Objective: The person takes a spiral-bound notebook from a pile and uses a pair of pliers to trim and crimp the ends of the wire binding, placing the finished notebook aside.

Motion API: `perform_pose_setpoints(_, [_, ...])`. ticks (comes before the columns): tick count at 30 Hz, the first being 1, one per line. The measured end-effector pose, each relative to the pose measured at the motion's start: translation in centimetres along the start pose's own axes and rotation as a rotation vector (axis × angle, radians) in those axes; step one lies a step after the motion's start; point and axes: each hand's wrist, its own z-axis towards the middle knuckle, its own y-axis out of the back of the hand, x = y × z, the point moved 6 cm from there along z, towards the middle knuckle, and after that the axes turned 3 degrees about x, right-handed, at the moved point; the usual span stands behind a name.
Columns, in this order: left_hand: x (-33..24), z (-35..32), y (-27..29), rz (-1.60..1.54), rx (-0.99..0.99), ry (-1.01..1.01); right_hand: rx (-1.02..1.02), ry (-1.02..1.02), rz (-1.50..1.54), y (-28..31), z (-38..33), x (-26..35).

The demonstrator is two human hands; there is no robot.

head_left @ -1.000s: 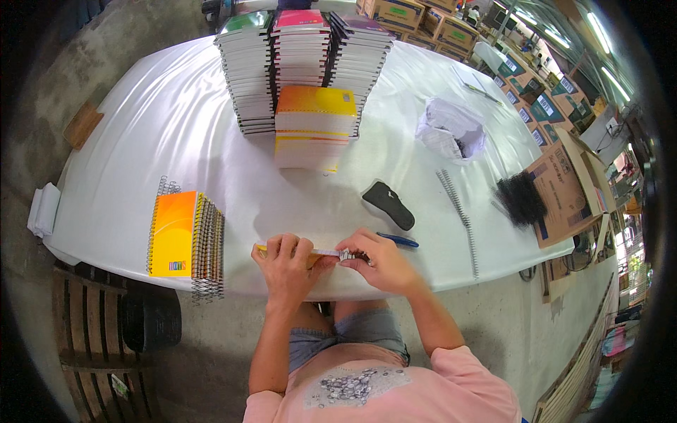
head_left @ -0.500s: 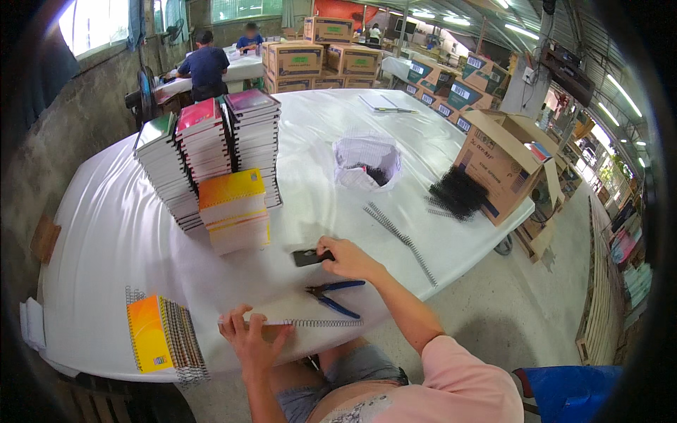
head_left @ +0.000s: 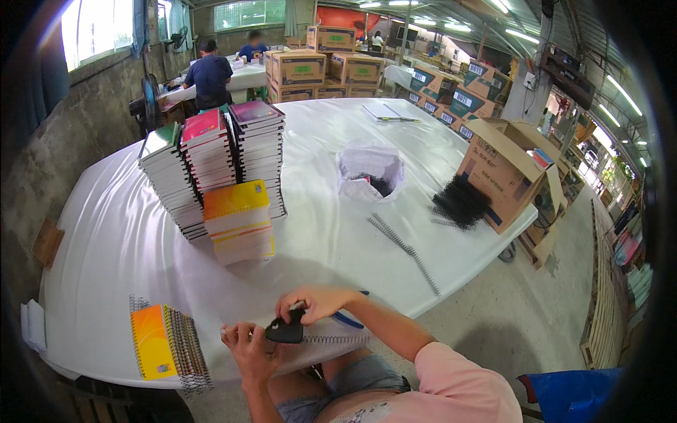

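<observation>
At the table's near edge my left hand [head_left: 250, 349] is closed on the end of a thin booklet, mostly hidden by my hands. A metal spiral coil [head_left: 337, 339] sticks out to the right along its edge. My right hand [head_left: 316, 303] grips a flat black tool [head_left: 285, 331] whose kind I cannot make out. The tool is down against the bound edge, close to my left fingers. Behind my right wrist lie pliers with blue handles [head_left: 348, 321], partly covered by the forearm.
Yellow spiral notebooks [head_left: 156, 345] lie at the left. Behind them rise tall notebook stacks [head_left: 208, 158] and a shorter yellow-topped stack [head_left: 240, 218]. Loose coils [head_left: 402, 247], a black coil heap [head_left: 462, 202], a white lined container [head_left: 370, 173] and an open carton [head_left: 493, 173] are at the right.
My right hand has brought the black tool down and left, from above the pliers to the booklet's coiled edge beside my left hand. The forearm now covers much of the pliers.
</observation>
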Motion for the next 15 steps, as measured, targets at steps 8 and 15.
perform_pose_setpoints(8, [1.8, -0.3, -0.1, -0.123, 0.021, 0.177, 0.003, 0.08, -0.144, -0.2, 0.2, 0.7])
perform_pose_setpoints(15, [3.3, -0.5, -0.3, -0.291, -0.172, 0.184, -0.18, 0.103, -0.002, 1.5, 0.4, 1.8])
